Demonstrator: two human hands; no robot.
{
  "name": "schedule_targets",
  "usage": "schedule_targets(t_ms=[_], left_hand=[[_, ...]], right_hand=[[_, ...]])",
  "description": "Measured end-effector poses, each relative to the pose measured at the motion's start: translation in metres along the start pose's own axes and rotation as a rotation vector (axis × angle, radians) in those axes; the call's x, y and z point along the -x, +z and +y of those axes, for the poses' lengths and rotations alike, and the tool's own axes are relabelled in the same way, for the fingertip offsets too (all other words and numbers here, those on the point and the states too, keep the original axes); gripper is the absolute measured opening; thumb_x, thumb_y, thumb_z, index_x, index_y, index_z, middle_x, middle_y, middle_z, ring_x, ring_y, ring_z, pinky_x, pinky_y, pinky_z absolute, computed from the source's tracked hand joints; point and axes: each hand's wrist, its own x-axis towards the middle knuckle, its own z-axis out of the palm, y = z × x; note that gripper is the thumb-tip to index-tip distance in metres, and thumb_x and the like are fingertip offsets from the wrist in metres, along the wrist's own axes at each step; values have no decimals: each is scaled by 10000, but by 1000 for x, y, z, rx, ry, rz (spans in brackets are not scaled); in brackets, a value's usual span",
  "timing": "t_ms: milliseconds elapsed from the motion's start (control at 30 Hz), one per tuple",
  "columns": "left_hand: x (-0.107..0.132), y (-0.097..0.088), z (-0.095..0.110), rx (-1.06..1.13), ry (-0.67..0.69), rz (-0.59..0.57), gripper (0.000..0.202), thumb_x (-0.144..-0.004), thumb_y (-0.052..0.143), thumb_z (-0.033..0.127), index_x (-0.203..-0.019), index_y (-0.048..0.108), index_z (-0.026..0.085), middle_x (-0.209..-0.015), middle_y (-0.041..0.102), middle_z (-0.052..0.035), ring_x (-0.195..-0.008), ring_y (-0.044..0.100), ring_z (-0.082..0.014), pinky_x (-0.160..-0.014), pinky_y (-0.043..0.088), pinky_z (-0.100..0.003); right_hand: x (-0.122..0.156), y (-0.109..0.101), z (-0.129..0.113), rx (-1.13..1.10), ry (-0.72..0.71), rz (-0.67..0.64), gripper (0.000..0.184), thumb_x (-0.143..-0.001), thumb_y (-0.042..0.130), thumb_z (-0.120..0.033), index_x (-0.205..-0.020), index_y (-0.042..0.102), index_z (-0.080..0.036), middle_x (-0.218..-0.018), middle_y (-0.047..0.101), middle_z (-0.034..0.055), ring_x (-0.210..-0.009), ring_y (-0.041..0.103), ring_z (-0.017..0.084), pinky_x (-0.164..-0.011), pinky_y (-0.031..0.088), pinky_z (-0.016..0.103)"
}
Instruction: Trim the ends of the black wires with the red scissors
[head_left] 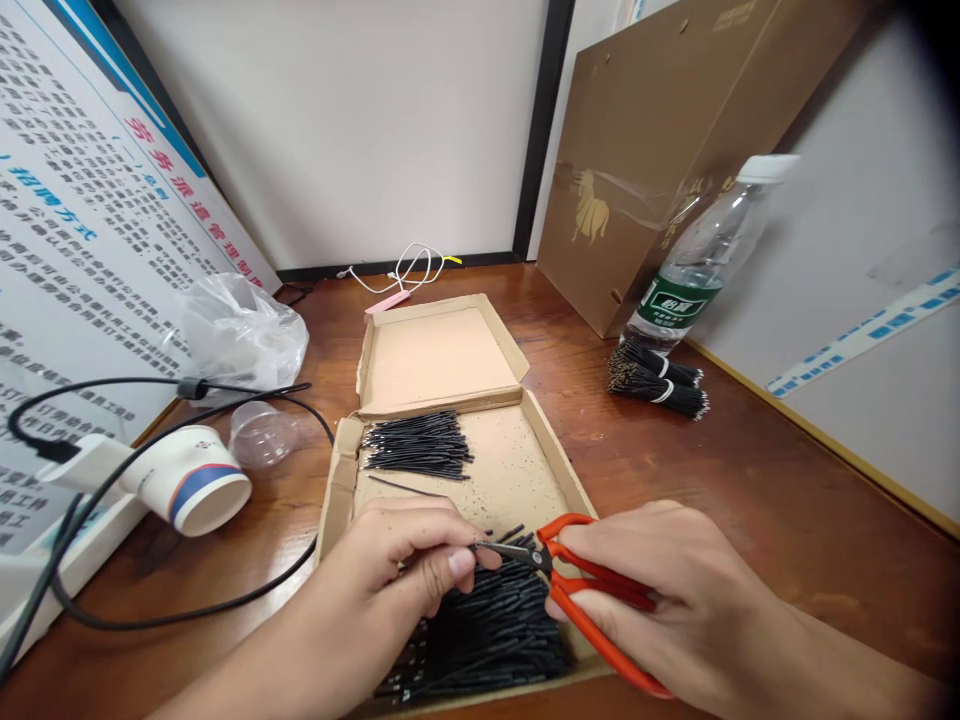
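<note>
Two bare hands at work over an open, shallow, brown cardboard box (559,455) on a reddish-brown wooden table (750,500). The left hand (416,570) has its grip pinched narrow, thumb against forefinger, on what appears to be one slim black wire (478,546), mostly hidden by the fingers. The right hand (660,580) has its grip closed around the looped handles of red-handled scissors with dark metal blades (538,560); the blades point left, their tips at the left fingertips, and look nearly together.

Progress: the work appears to be partway along. A small, fairly even stack of short black wires (416,445) lies at the far left of the box, while a larger, looser heap of black wires (499,625) fills the near end, below the hands. Which of the two groups has been handled cannot be told. One stray black wire (405,487) lies between them, and fine dark specks (491,480) are scattered over the box floor. Beside the box, at right, two black wire bundles bound with white ties (660,382) rest on the table.

Appearance: the wires are thin, straight and matt black, of roughly equal length; small pale, silvery tips show at the left ends of the stack.
</note>
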Motion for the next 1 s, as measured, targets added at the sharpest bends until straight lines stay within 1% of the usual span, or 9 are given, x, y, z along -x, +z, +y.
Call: schedule_targets(t_ms=[100,200,300,400,600,733,867,1000], left_hand=[[1,1,0,32,-14,-11,276,-998,452,316,-893,678,196,-829,624,-17,-747,548,-148,-559,412,-200],[1,2,0,51,-6,-19,274,-999,454,322,-894,672,193,-831,612,-18,-732,545,-140,-563,426,-191],[1,3,0,74,-11,-31,275,-1001,448,313,-894,669,188,-829,600,-18,-742,552,-136,-551,429,-177],[0,4,0,84,-20,-41,275,-999,447,293,-895,674,179,-829,598,-23,-733,552,-132,-547,433,-172],[0,4,-1,104,-27,-38,264,-996,454,282,-927,684,171,-855,609,-31,-726,549,-128,-566,442,-179],[2,3,-1,112,-22,-38,283,-1007,439,303,-926,678,177,-837,611,-23,-722,544,-127,-580,439,-185],[2,3,0,81,-23,-40,292,-1011,433,318,-894,663,181,-844,605,-23,-757,544,-137,-584,435,-184],[2,3,0,69,-26,-44,296,-1011,434,321,-881,662,185,-841,609,-19,-769,544,-140,-590,435,-186]], right_hand=[[-1,-1,-1,20,18,-37,160,-859,490,-97,-736,531,-190,-552,455,-56,-486,305,102,-483,285,244],[-3,-2,-2,23,28,-67,136,-860,500,-109,-758,540,-189,-551,459,-54,-486,320,103,-485,288,242],[-3,-2,-3,25,25,-45,118,-857,508,-109,-783,555,-188,-551,493,-47,-475,366,101,-485,289,242],[-1,-1,-3,40,28,-25,126,-856,519,-115,-766,551,-197,-545,503,-45,-467,402,101,-487,291,242],[0,2,0,39,3,25,158,-853,484,-95,-758,550,-201,-563,535,-33,-457,423,104,-478,291,247],[-1,0,-1,48,20,0,147,-853,499,-104,-755,552,-201,-536,506,-47,-450,399,101,-478,296,245],[-3,-3,-3,44,26,-41,114,-859,519,-124,-777,550,-197,-554,511,-43,-475,395,104,-481,289,247],[-3,-2,-2,38,25,-71,175,-867,493,-118,-714,500,-202,-541,450,-55,-476,327,103,-486,281,249]])
